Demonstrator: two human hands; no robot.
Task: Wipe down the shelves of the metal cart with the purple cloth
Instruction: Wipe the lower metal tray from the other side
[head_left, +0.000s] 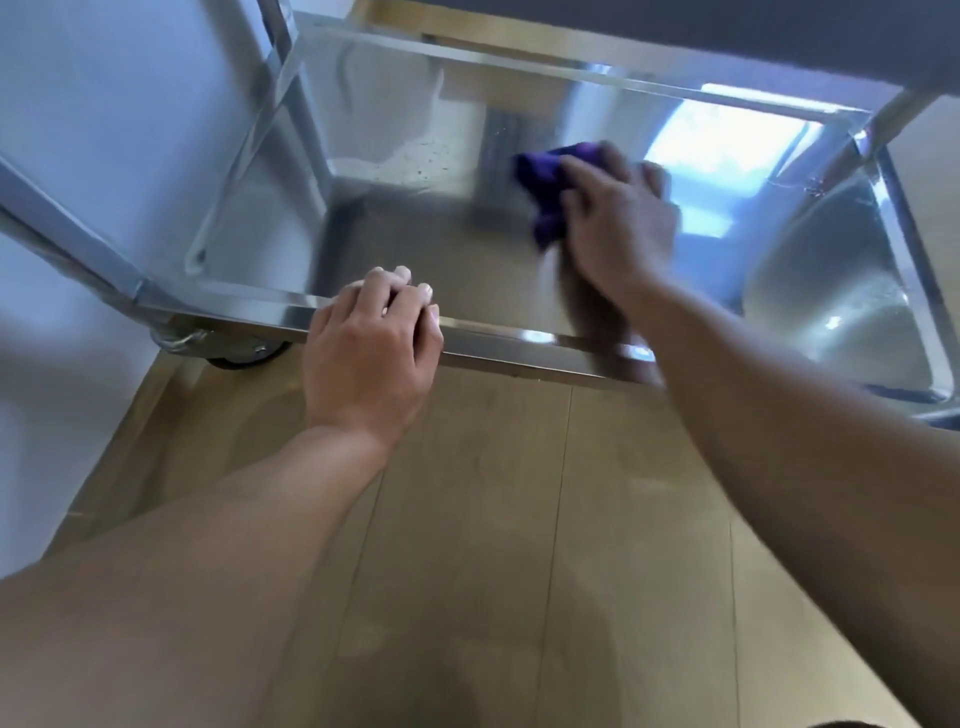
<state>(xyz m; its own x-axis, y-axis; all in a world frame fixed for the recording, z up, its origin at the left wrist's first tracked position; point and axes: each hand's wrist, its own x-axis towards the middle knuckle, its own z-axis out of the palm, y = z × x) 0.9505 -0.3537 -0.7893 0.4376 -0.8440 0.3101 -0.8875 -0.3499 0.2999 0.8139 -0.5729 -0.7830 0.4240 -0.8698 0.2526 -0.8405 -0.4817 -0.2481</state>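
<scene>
Two hands (371, 338) (618, 228) on the cart's bottom shelf (395, 244): left curled shut over the near rim (493, 345), steadying; right pressed flat on the bunched cloth (540, 192), right of centre. Long axis of shelf running left to right; unwiped, speckled stretch lying left of cloth, nearer the left hand, so a leftward sweep likely next
</scene>
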